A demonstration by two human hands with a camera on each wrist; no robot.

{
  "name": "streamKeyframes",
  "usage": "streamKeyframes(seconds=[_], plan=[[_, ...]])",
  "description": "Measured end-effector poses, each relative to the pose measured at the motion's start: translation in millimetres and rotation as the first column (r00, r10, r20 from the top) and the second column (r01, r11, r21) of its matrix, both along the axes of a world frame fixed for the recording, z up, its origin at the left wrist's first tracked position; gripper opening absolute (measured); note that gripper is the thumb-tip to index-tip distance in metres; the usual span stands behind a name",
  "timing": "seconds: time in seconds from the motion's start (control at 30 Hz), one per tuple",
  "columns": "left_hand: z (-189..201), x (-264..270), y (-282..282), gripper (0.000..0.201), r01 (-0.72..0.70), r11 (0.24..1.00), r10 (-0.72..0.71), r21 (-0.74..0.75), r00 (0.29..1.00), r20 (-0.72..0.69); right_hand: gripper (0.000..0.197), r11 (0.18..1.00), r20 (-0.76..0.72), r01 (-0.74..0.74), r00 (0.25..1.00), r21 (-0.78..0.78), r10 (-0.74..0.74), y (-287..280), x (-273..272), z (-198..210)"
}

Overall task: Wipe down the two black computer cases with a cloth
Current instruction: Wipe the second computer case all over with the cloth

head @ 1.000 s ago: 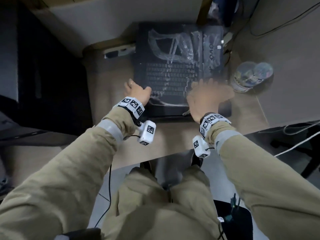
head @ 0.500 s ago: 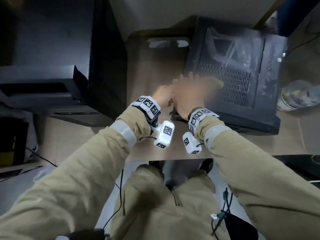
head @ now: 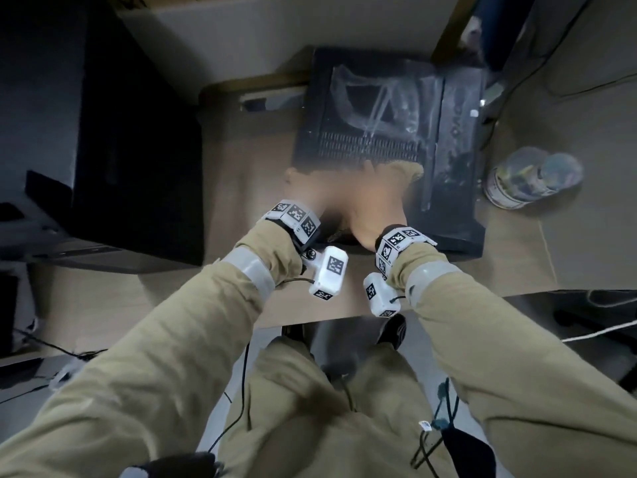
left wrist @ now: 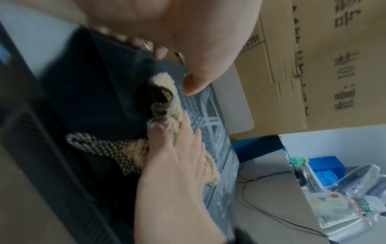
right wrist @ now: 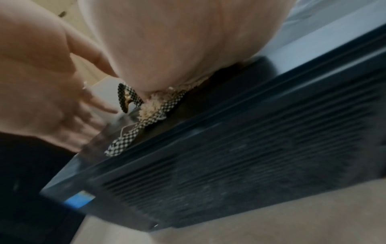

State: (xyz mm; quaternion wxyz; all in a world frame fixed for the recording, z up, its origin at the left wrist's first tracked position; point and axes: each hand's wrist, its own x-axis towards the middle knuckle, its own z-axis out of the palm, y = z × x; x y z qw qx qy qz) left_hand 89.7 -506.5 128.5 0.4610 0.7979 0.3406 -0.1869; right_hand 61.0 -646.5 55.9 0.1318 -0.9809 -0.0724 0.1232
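One black computer case (head: 448,160) lies on the brown table (head: 241,160), with a vent grid and plastic film on its top. My right hand (head: 372,205) lies flat on a tan cloth (head: 406,171) with checked trim and presses it onto the near left part of the case. In the left wrist view its straight fingers (left wrist: 177,151) cover the cloth (left wrist: 165,89). My left hand (head: 303,188) rests against the case's near left corner, fingers relaxed (right wrist: 41,79), holding nothing. The second black case (head: 138,150) stands tall at the left, untouched.
A plastic-wrapped bundle of discs (head: 531,177) sits on the table right of the case. Cables (head: 551,81) run at the back right, and a white power strip (head: 272,101) lies behind the case's left side. Cardboard boxes (left wrist: 334,66) stand beyond. The table edge is near my wrists.
My right hand has slid the cloth leftward along the near part of the case, toward my left hand. My left hand has stayed at the case's left corner.
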Motion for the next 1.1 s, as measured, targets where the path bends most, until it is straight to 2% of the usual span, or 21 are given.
streamKeyframes(seconds=[0.1, 0.17, 0.3, 0.4, 0.57, 0.67, 0.77, 0.9, 1.0, 1.03, 1.1], plan=[[-2, 4, -32, 0.086, -0.019, 0.987, 0.029, 0.161, 0.998, -0.057, 0.064, 0.998, -0.024, 0.069, 0.997, -0.001, -0.069, -61, -4, 5], [-5, 7, -40, 0.093, -0.041, 0.971, 0.063, 0.234, 0.994, -0.088, 0.065, 0.996, -0.034, 0.09, 0.995, -0.009, -0.09, -93, -4, 6], [-10, 11, -49, 0.094, -0.025, 0.935, 0.074, 0.354, 0.989, -0.127, 0.068, 0.991, -0.038, 0.137, 0.99, -0.014, -0.137, -137, 4, 6], [-8, 14, -51, 0.094, -0.06, 0.925, 0.115, 0.375, 0.985, -0.126, 0.07, 0.986, -0.036, 0.168, 0.985, -0.012, -0.168, -146, 10, 8], [0, 24, -44, 0.087, -0.098, 0.944, 0.151, 0.314, 0.977, -0.15, 0.073, 0.973, -0.017, 0.219, 0.975, -0.074, -0.221, -128, 19, 10], [4, 34, -33, 0.079, -0.081, 0.949, 0.136, 0.304, 0.977, -0.165, 0.075, 0.982, -0.018, 0.158, 0.987, -0.107, -0.161, -109, 32, 10], [0, 44, -9, 0.073, -0.09, 0.969, 0.124, 0.229, 0.982, -0.14, 0.075, 0.994, -0.049, 0.053, 0.997, -0.1, -0.058, -72, 45, 10], [-2, 57, 37, 0.07, -0.024, 0.999, 0.029, 0.036, 0.986, -0.164, 0.074, 0.996, -0.063, -0.059, 0.997, -0.072, 0.054, 9, 60, 9], [-9, 65, 59, 0.083, 0.017, 0.993, -0.037, -0.117, 0.985, -0.169, 0.074, 0.99, -0.04, -0.124, 0.992, -0.071, 0.121, 58, 74, 7], [-9, 67, 65, 0.082, 0.013, 0.984, -0.045, -0.177, 0.984, -0.173, 0.073, 0.987, -0.036, -0.149, 0.989, -0.067, 0.147, 70, 81, 7], [-10, 72, 80, 0.06, 0.03, 0.962, -0.076, -0.272, 0.984, -0.16, 0.071, 0.979, -0.042, -0.193, 0.981, -0.064, 0.19, 91, 97, 7]])
